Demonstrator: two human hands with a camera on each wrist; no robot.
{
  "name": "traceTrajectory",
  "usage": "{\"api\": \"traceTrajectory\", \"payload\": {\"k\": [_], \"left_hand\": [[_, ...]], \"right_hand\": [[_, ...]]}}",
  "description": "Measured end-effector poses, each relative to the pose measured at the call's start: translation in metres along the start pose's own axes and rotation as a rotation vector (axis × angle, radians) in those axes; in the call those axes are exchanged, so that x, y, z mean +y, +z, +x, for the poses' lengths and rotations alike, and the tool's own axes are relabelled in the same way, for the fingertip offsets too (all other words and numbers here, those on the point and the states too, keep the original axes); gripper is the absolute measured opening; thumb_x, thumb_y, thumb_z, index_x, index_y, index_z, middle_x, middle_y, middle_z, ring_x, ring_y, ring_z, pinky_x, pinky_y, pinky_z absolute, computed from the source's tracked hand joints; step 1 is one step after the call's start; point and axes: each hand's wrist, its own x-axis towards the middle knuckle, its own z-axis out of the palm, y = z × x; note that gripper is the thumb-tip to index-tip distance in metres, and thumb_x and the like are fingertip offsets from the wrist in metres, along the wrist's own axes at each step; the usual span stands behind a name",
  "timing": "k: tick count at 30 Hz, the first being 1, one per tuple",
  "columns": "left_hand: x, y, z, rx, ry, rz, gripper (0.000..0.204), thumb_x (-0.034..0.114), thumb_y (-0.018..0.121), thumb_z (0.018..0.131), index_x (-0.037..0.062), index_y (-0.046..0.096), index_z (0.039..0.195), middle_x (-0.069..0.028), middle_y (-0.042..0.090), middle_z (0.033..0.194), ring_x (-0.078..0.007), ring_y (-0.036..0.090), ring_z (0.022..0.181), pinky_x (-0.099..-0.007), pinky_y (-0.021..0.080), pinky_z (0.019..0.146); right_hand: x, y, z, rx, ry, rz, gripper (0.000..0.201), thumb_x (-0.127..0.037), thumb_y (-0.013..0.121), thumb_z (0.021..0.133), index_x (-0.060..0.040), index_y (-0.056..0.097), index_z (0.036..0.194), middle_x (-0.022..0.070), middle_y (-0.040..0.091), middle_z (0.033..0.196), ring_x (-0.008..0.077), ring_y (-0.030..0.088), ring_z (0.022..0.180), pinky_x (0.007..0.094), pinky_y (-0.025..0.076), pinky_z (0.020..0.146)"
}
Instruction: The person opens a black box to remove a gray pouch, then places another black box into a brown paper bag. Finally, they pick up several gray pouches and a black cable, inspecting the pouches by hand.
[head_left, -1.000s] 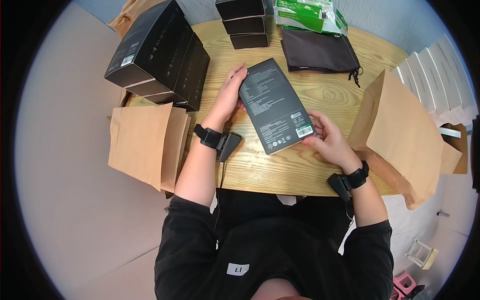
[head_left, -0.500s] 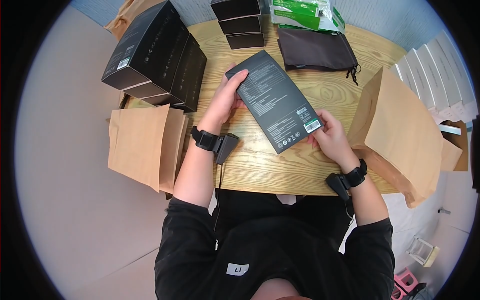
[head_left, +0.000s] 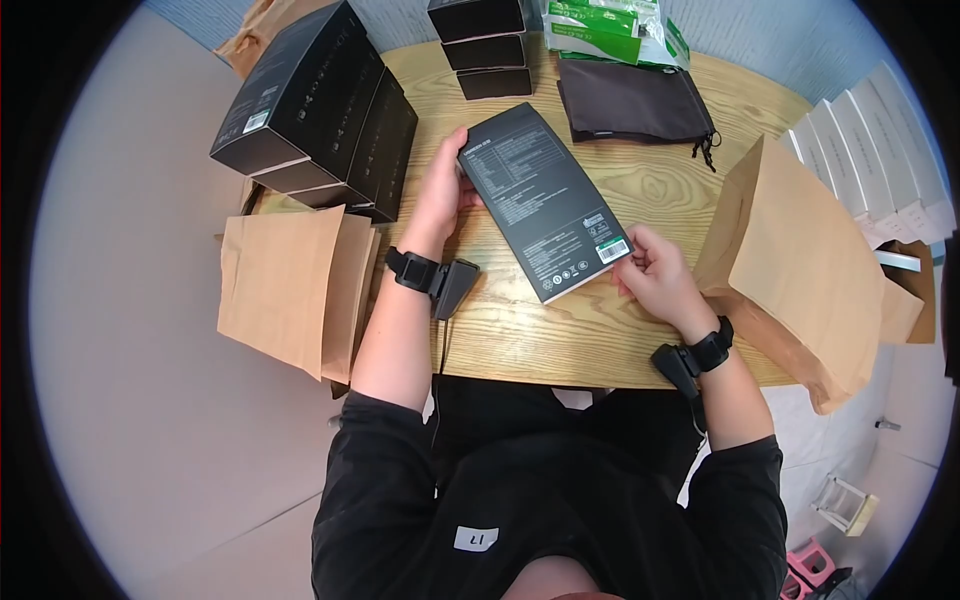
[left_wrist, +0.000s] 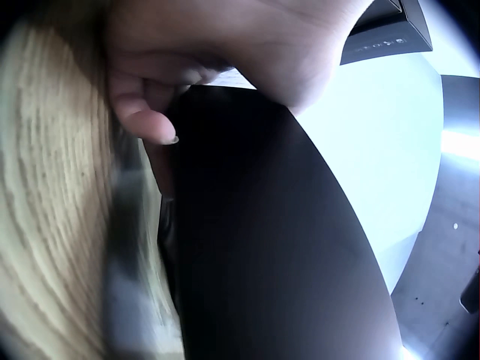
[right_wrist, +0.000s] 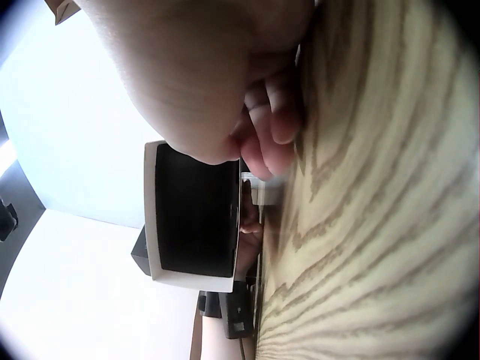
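With the black box [head_left: 545,200] over the table [head_left: 500,340], back from its front edge, my left hand [head_left: 440,190] grips one end while my right hand [head_left: 662,282] pinches the label-side corner, where a shallow hold could slip.

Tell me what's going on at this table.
A person is holding a flat black box over the wooden table, its printed side facing up. The left hand grips its far left end; the right hand holds its near right corner. More black boxes are stacked to the left.
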Motion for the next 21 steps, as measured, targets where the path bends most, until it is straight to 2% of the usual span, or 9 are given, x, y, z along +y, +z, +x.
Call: {"api": "traceTrajectory", "payload": {"k": [2,6,8,10,12,14,17,19,21], "left_hand": [[-0.002,0.003,0.002,0.026,0.034,-0.040,0.050,0.052,0.041,0.091,0.0058,0.057,0.103,-0.0047,0.063,0.078,-0.0123,0.061,0.065,-0.0224,0.046,0.056],[-0.006,0.004,0.006,0.046,0.025,-0.054,0.048,0.050,0.041,0.091,0.0060,0.056,0.103,-0.0048,0.064,0.079,-0.0120,0.062,0.066,-0.0218,0.046,0.055],[-0.007,-0.001,0.010,0.029,-0.027,-0.109,0.053,0.050,0.041,0.092,0.0046,0.056,0.114,-0.0073,0.064,0.105,-0.0174,0.064,0.085,-0.0328,0.050,0.077],[-0.008,-0.005,0.012,-0.013,-0.028,-0.161,0.054,0.050,0.042,0.092,0.0035,0.055,0.116,-0.0077,0.063,0.106,-0.0171,0.064,0.087,-0.0320,0.051,0.078],[-0.002,0.000,0.005,-0.057,-0.031,-0.211,0.055,0.050,0.042,0.092,0.0024,0.054,0.117,-0.0082,0.062,0.108,-0.0167,0.064,0.088,-0.0312,0.051,0.079],[0.002,0.017,-0.008,-0.186,-0.080,-0.356,0.054,0.048,0.044,0.093,-0.0002,0.051,0.118,-0.0093,0.062,0.109,-0.0157,0.063,0.093,-0.0283,0.053,0.083],[0.007,0.037,-0.027,-0.306,-0.073,-0.264,0.054,0.047,0.046,0.093,-0.0007,0.049,0.118,-0.0101,0.062,0.108,-0.0153,0.063,0.094,-0.0265,0.054,0.084],[0.002,0.037,-0.024,-0.308,-0.078,-0.254,0.051,0.045,0.048,0.093,-0.0001,0.050,0.117,-0.0092,0.062,0.107,-0.0152,0.064,0.094,-0.0276,0.053,0.084],[-0.003,0.031,-0.016,-0.231,-0.106,-0.265,0.049,0.045,0.048,0.092,0.0012,0.052,0.116,-0.0081,0.063,0.107,-0.0146,0.064,0.091,-0.0253,0.054,0.078]], "right_hand": [[-0.001,0.000,-0.002,0.009,0.033,0.028,0.005,-0.002,0.055,0.088,0.0013,0.050,0.089,0.0019,0.057,0.069,0.0050,0.052,0.057,0.0202,0.042,0.052],[0.000,0.009,-0.020,0.068,0.002,-0.025,0.010,0.000,0.058,0.084,0.0007,0.050,0.090,-0.0006,0.053,0.064,0.0038,0.048,0.060,0.0205,0.039,0.054],[-0.001,0.009,-0.033,0.057,0.002,-0.085,0.010,0.001,0.058,0.084,0.0007,0.050,0.091,-0.0008,0.052,0.064,0.0039,0.047,0.059,0.0212,0.038,0.053],[-0.003,0.010,-0.044,0.062,-0.076,-0.246,0.012,0.003,0.057,0.083,0.0006,0.050,0.093,-0.0005,0.048,0.061,0.0048,0.045,0.056,0.0233,0.036,0.050],[-0.012,0.013,-0.051,0.087,-0.067,-0.253,0.013,0.003,0.057,0.082,0.0005,0.050,0.094,0.0001,0.049,0.061,0.0053,0.045,0.056,0.0232,0.037,0.051],[-0.016,0.018,-0.054,0.118,-0.055,-0.263,0.014,0.003,0.056,0.082,0.0004,0.050,0.094,0.0008,0.050,0.062,0.0059,0.046,0.056,0.0231,0.037,0.051],[-0.007,0.023,-0.055,0.232,-0.017,-0.075,0.016,0.003,0.057,0.081,0.0006,0.049,0.096,0.0034,0.055,0.065,0.0071,0.049,0.057,0.0232,0.039,0.052],[-0.004,0.022,-0.055,0.194,0.058,-0.168,0.017,0.002,0.057,0.082,0.0011,0.048,0.097,0.0063,0.061,0.070,0.0076,0.052,0.060,0.0234,0.041,0.054],[-0.010,0.025,-0.056,0.196,0.025,-0.207,0.018,0.001,0.057,0.082,0.0009,0.048,0.098,0.0068,0.060,0.070,0.0093,0.052,0.059,0.0241,0.042,0.054]]}}
